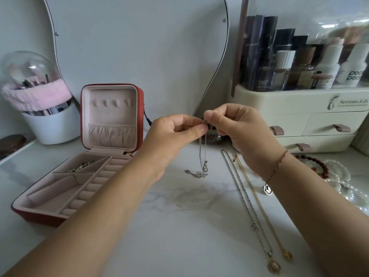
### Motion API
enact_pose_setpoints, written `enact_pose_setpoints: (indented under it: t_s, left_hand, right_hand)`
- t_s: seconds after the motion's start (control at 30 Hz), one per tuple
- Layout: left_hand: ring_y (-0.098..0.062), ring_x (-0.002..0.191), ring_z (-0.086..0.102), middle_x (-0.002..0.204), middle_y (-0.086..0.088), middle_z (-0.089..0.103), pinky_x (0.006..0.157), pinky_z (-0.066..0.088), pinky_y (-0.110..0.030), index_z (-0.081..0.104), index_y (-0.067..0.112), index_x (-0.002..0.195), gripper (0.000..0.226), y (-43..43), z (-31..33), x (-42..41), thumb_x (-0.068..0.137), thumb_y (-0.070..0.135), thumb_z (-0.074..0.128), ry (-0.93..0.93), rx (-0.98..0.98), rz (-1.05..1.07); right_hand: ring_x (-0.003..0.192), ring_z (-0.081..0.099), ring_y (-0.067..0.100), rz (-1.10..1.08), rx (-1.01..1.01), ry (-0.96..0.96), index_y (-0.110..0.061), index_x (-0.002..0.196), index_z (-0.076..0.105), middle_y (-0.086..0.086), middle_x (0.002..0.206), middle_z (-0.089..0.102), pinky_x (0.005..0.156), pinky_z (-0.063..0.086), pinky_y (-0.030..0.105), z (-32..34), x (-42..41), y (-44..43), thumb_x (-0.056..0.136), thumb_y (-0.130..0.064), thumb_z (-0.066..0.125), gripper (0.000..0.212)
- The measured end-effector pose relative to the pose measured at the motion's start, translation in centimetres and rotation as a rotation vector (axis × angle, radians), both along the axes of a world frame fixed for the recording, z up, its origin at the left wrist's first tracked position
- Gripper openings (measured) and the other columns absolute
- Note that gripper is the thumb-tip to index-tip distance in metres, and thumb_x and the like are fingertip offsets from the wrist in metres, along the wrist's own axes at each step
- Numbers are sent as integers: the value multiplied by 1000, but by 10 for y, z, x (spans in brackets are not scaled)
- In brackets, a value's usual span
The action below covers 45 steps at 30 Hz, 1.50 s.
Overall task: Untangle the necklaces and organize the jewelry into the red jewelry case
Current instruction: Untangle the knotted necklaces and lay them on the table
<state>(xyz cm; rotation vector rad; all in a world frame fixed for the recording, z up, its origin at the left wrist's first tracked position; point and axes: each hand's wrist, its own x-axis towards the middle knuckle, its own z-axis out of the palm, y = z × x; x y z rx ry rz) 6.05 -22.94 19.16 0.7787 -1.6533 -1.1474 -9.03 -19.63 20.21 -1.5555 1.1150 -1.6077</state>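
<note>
The pearl strand (347, 173) ran off the right edge; the right hand (239, 128) hid most of a small trinket (214, 136).

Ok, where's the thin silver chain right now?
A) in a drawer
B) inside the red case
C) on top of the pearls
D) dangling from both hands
D: the left hand and right hand both pinch the silver chain, which hangs down to the table.
</note>
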Motion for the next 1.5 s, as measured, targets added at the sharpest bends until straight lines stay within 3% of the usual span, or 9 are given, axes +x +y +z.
enact_pose_setpoints:
  t_s: [0.33,0.57,0.67,0.8,0.97,1.1,1.2,1.3,1.5]
  left_hand:
    - [-8,67,60,70,5,63,70,47,-22,61,21,78,10,-2,4,-1,71,16,64,346,392,-199]
    - [-10,58,47,61,3,53,60,42,-19,61,12,87,15,2,-3,-5,92,1,53,45,218,-99]
    - [-9,49,32,54,5,38,50,28,-20,59,14,84,21,2,-1,-4,94,0,47,86,274,-121]
    - [-4,43,22,50,10,28,42,17,-16,62,15,88,9,-1,2,-1,91,9,55,145,284,-144]
    - [-3,43,22,53,10,43,46,15,-18,66,13,86,18,-1,2,0,70,20,66,161,253,-156]
    - [-3,44,25,83,0,58,43,23,-13,69,12,88,19,-3,1,1,69,18,67,211,259,-163]
    - [-3,44,26,73,5,59,43,24,-13,68,11,88,19,-3,2,1,69,16,66,218,275,-180]
    - [-3,44,24,50,12,41,45,20,-14,63,13,81,11,-1,5,1,71,18,64,220,289,-174]
    - [-4,47,27,50,13,47,45,23,-14,62,12,85,8,0,5,2,89,7,56,159,264,-142]
  right_hand:
    - [48,39,0,14,45,-36,-7,71,58,-15,47,47,50,36,11,-2,-1,-2,84,-17,67,19]
    - [57,38,8,61,44,-121,0,83,61,-2,58,45,60,35,20,-2,-3,-3,73,-31,67,33]
    - [58,36,9,55,45,-135,1,85,62,0,59,43,62,33,22,-2,-3,-4,71,-33,67,37]
    - [59,35,10,67,63,-115,-2,77,64,4,62,45,61,31,22,-2,-3,-4,81,-22,66,20]
    - [59,37,9,64,64,-112,0,82,64,1,60,45,61,32,22,-3,-4,-5,74,-30,67,32]
    - [60,36,10,57,62,-108,-4,78,65,-1,57,45,63,32,24,-3,-5,-5,69,-35,67,33]
    - [58,36,10,43,60,-118,-5,78,65,0,58,44,62,32,23,-4,-6,-7,69,-36,68,32]
    - [59,36,10,50,55,-120,-5,77,64,0,59,43,62,31,23,-4,-5,-6,68,-35,69,32]
    - [60,38,10,70,63,-101,-2,79,64,3,63,46,62,33,22,-3,-4,-4,74,-27,68,26]
